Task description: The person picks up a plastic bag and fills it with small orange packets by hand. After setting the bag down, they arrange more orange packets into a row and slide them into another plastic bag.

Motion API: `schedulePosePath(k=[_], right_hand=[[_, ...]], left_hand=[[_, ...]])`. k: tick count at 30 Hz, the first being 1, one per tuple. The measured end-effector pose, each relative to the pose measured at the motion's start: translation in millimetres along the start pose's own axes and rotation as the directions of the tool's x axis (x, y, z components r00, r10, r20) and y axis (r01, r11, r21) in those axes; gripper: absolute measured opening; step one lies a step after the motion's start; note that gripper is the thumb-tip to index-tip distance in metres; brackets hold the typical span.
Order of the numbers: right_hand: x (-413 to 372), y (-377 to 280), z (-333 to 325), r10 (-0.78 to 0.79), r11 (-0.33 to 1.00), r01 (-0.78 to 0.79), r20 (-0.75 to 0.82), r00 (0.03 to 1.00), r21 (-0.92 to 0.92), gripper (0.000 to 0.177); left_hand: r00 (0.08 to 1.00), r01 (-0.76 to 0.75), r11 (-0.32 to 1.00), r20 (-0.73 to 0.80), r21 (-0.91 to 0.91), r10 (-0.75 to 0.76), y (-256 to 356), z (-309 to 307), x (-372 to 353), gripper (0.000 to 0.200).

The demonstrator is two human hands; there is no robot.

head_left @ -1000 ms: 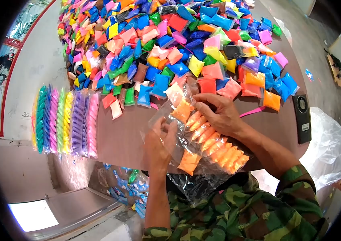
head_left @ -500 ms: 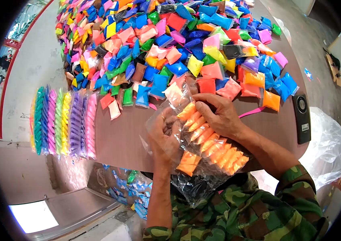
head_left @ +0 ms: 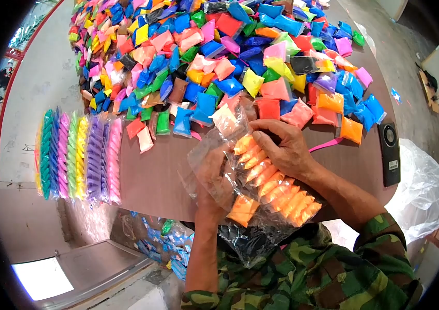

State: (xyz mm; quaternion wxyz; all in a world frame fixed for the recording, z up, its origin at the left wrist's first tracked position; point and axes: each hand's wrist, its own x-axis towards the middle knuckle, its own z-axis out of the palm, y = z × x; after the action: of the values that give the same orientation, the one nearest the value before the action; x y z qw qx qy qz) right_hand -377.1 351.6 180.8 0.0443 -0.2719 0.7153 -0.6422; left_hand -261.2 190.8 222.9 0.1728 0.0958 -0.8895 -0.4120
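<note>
A clear plastic bag (head_left: 245, 248) hangs over the table's near edge, with a row of small orange packets (head_left: 276, 183) lined up in it. One more orange packet (head_left: 243, 210) lies apart from the row, to its lower left. My right hand (head_left: 285, 150) is closed at the top of the row, thumb and fingers pinching the upper end packet through or beside the film. On the other side, my left hand (head_left: 213, 173) is curled round the bag's edge, its fingers partly covered by crinkled film. A pale peach packet (head_left: 224, 120) sits just beyond the bag's top.
A large heap of coloured packets (head_left: 219, 67) covers the far part of the table (head_left: 152, 181). Filled bags of twisted-looking coloured rows (head_left: 77, 157) stand along the left edge. A black phone (head_left: 389, 154) lies at the right edge, near a big clear plastic sheet (head_left: 420, 186).
My left hand's fingers have turned in further behind the film. The row of orange packets has shifted very slightly; my right hand keeps nearly the same pinch.
</note>
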Motion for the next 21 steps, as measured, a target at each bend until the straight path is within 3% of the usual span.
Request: schedulePosePath(k=[6,9,12,13,14,16,18,21], right_hand=[[1,-7,-2,0.068,0.997,-0.068,0.001,0.998,0.022,0.022],[1,-5,-2,0.076,0.997,-0.076,0.004,0.997,0.012,0.023],[-2,-4,-2,0.078,0.997,-0.078,-0.007,0.997,-0.005,0.023],[0,-4,0,0.072,0.997,-0.072,-0.009,0.997,-0.004,0.023],[-1,-3,0,0.101,0.994,-0.101,0.004,0.995,0.03,0.022],[-1,1,2,0.049,0.998,-0.049,-0.008,0.999,0.027,0.022],[-2,0,0,0.092,0.995,-0.092,0.02,0.996,0.044,0.021],[-1,-4,0,0.109,0.992,-0.111,0.032,0.994,0.065,0.02]], left_hand=[[0.993,0.109,0.986,-0.06,0.124,-0.103,6,-12,-18,0.03],[0.999,0.01,0.973,0.031,0.231,-0.018,0,-31,-43,0.031],[0.975,0.071,0.982,0.194,0.173,-0.105,14,-28,-62,0.032],[0.965,-0.034,0.956,0.257,0.293,-0.044,18,-25,-64,0.034],[0.949,-0.034,0.937,0.305,0.348,-0.079,29,-23,-65,0.038],[0.944,-0.073,0.913,0.322,0.402,-0.066,34,-21,-68,0.041],[0.925,-0.022,0.893,0.348,0.45,-0.153,41,-23,-67,0.043],[0.97,-0.038,0.919,0.234,0.392,-0.059,34,-31,-71,0.038]])
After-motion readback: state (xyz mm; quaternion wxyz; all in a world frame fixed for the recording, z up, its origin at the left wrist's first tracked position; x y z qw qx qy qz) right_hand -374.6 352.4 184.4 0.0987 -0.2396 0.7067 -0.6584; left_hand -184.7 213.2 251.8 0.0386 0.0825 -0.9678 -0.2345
